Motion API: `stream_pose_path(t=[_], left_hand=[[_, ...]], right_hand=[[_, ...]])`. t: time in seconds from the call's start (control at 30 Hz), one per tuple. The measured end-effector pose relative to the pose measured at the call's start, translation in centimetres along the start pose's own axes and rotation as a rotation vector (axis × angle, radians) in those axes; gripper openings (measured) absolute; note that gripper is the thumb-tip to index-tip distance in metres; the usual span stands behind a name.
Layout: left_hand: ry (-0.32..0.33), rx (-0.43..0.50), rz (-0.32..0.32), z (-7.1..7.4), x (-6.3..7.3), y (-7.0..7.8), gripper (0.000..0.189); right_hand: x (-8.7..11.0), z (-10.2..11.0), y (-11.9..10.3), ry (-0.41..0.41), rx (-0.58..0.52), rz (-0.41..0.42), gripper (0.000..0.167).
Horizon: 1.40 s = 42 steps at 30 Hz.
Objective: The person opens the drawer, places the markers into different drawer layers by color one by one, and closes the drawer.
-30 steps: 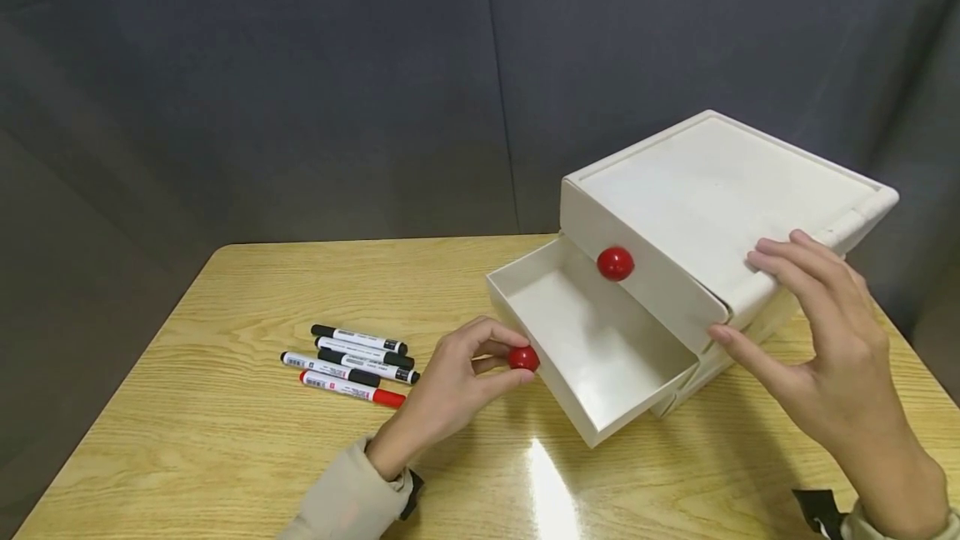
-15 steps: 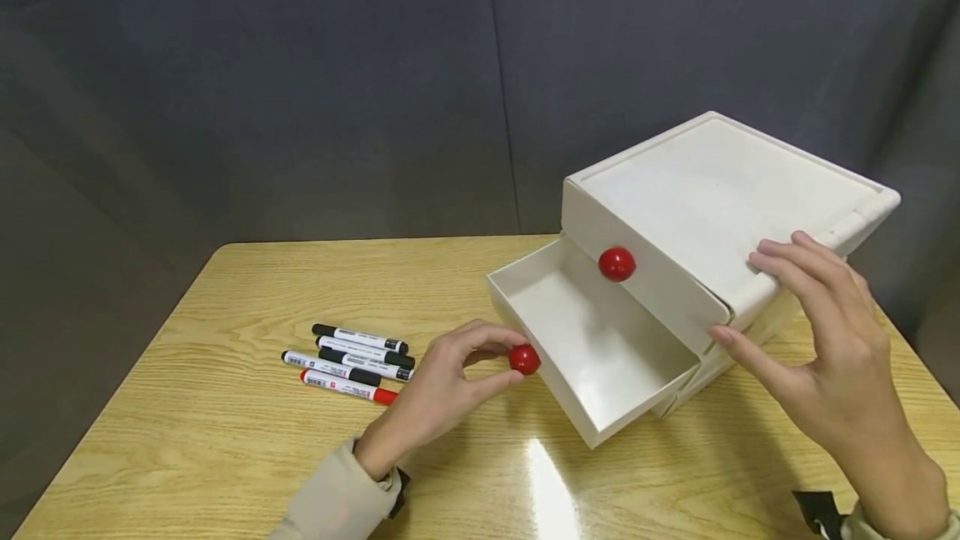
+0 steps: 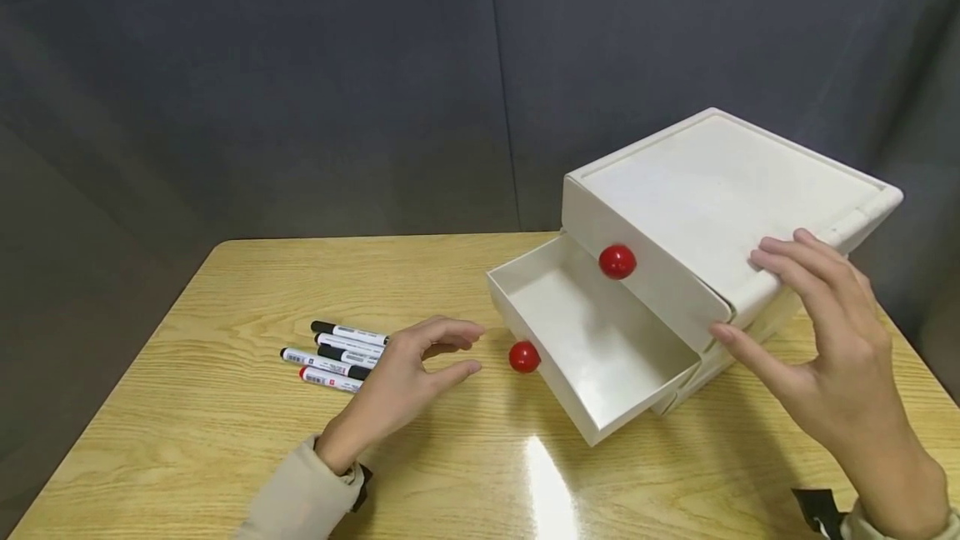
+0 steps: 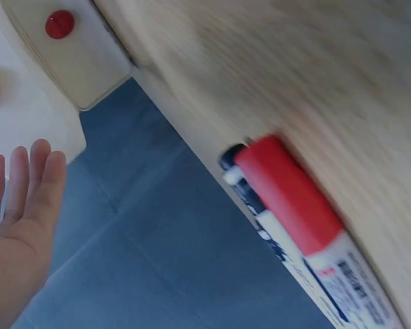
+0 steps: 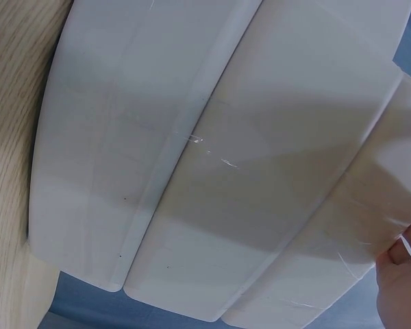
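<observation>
A white drawer unit (image 3: 735, 198) stands at the right of the table, its middle drawer (image 3: 600, 340) pulled out and bare inside. That drawer's round red knob (image 3: 523, 357) faces my left hand (image 3: 405, 369), which is apart from it, fingers loosely bent and holding nothing. Above it, the shut top drawer carries another red knob (image 3: 617, 262). My right hand (image 3: 840, 348) rests on the unit's near top edge, fingertips on the top and thumb at the front corner. In the right wrist view, the unit's side (image 5: 212, 157) fills most of the picture.
Several whiteboard markers lie side by side left of my left hand, including a red-capped marker (image 4: 294, 199) and a black-capped marker (image 3: 322, 362). The wooden table (image 3: 225, 440) ends in front of a dark grey curtain (image 3: 337, 90).
My left hand has let go of the drawer knob and moved left, now overlapping the markers in the head view. The drawer stays pulled out, and my right hand keeps its place.
</observation>
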<state>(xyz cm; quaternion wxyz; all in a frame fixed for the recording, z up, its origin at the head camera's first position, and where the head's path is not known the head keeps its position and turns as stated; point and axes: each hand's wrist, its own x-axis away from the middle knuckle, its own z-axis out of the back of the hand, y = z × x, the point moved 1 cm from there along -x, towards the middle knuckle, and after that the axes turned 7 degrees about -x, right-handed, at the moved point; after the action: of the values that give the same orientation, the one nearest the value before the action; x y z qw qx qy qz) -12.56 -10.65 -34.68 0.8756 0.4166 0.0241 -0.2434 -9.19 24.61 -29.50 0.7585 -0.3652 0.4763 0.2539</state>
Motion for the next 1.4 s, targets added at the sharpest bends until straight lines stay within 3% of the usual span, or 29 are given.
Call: stream_pose_path(t=[0.43, 0.77, 1.0, 1.4], left_hand=[[-0.022, -0.077, 0.091, 1.8, 1.7, -2.4, 0.035], [-0.053, -0.131, 0.078, 3.2, 3.0, -3.7, 0.032], [-0.037, -0.152, 0.099, 4.7, 4.1, -5.2, 0.036], [-0.055, -0.24, 0.199, 6.3, 5.3, -7.0, 0.039]], right_hand=[[-0.2, -0.1, -0.4, 0.001, -0.005, -0.009, 0.077], [-0.4, -0.1, -0.8, 0.002, -0.003, -0.019, 0.077], [-0.4, -0.1, -0.7, 0.001, -0.005, -0.006, 0.077], [-0.2, -0.1, -0.3, -0.008, -0.001, -0.012, 0.077]])
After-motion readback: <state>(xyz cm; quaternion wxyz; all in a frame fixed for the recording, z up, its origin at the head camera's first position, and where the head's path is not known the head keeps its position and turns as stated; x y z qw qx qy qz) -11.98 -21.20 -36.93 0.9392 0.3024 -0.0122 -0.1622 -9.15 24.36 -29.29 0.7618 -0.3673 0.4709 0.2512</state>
